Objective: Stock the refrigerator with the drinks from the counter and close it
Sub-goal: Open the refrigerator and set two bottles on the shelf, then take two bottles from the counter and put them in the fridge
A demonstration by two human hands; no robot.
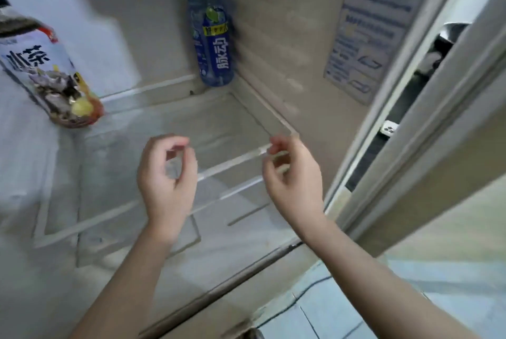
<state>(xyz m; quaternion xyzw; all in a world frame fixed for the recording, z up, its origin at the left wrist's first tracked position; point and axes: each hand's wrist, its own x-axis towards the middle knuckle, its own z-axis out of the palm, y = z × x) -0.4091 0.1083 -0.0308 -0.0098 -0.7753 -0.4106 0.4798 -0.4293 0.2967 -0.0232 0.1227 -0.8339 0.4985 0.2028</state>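
Though fingers (pixel 175 139) hang loosely curled, blue bottle (pixel 212 37) stands well beyond.

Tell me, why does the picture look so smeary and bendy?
In the head view, motion blur smears the tea bottle at left and the wall sticker; the blue bottle reads clearer; the wide lens tilts straight edges.

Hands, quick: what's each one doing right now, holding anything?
Left hand: open, fingers loosely curled, holding nothing.
Right hand: open, fingers loosely curled, holding nothing.
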